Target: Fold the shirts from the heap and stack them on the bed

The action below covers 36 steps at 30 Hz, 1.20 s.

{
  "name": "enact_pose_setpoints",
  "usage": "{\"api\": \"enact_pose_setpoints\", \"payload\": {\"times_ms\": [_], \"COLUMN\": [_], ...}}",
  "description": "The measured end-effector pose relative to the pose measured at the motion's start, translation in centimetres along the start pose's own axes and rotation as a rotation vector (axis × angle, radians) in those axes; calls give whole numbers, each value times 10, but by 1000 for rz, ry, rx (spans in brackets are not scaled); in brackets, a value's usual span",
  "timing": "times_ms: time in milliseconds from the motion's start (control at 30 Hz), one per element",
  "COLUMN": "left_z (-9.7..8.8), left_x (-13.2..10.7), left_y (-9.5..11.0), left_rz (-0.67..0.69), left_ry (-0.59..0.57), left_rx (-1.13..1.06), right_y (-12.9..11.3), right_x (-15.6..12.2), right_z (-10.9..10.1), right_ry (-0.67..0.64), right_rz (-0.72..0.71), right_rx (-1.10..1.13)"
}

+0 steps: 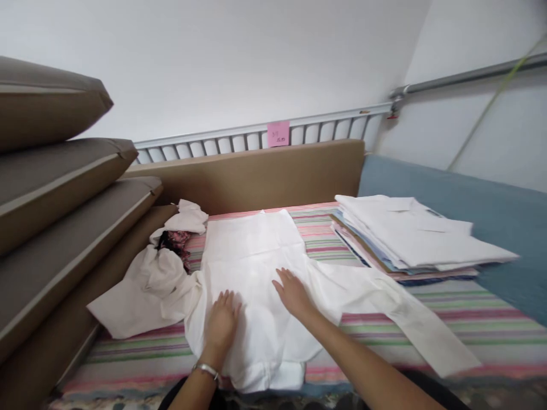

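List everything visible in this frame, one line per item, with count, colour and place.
white shirt: one, white, spread flat on the striped cloth, sleeves out to both sides
striped cloth: one, pink-green-white stripes, covering the work surface
folded stack: one pile, mostly white, right rear
crumpled clothes: small heap, white and dark red, left rear
cushions: several, brown, stacked at left
pink note: one, on the railing
left hand: palm down on the shirt, bracelet at wrist
right hand: palm down on the shirt

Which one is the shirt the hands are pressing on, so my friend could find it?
Look at the striped cloth covering the surface. In its middle lies a white shirt spread flat, sleeves out, with the left hand and right hand flat on it. The other shirts sit folded in a stack at the right.
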<state>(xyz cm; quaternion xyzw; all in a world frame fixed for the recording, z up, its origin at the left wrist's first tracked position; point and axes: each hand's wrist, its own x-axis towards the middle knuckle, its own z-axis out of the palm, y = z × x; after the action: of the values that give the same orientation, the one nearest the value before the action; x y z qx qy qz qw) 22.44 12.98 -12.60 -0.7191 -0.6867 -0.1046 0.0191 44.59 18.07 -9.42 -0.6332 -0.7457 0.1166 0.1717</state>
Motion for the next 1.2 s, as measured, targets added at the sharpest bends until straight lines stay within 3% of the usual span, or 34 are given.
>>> {"api": "enact_pose_setpoints", "payload": {"times_ms": [100,233,333,433,533,633,767,833,900,967,1067,1133,1200], "left_z": [7,17,18,11,-2,-12,-1,9,17,25,43,53,60], "left_x": [29,54,62,64,67,84,126,143,153,160,171,175,176], "left_y": [-4,-37,-65,-75,-65,-39,-8,-11,-30,-64,-115,-134,-138], "left_rz": [-7,-83,-198,-243,-266,-269,-67,-37,-85,-155,-189,-188,-187], "left_ry": [14,29,45,29,-32,-77,-85,-95,-96,-84,-67,-35,-17], "left_rx": [-2,102,173,199,245,267,91,52,54,56,49,75,100], "right_y": [22,68,100,112,101,67,6,-16,-19,1,62,102,128], "right_x": [19,33,40,42,43,54,81,94,108,123,139,145,149], "right_z": [17,34,36,30,21,16,29,43,55,59,45,29,19], "right_ry": [-24,-34,26,45,36,57,0,-25,-46,-53,-33,-3,24], "right_rz": [-68,-174,-84,-5,47,-7,-102,-146,-178,-188,-60,83,162], "right_rx": [-60,-149,-221,-269,-288,-227,-52,16,44,23,-86,-173,-231]}}
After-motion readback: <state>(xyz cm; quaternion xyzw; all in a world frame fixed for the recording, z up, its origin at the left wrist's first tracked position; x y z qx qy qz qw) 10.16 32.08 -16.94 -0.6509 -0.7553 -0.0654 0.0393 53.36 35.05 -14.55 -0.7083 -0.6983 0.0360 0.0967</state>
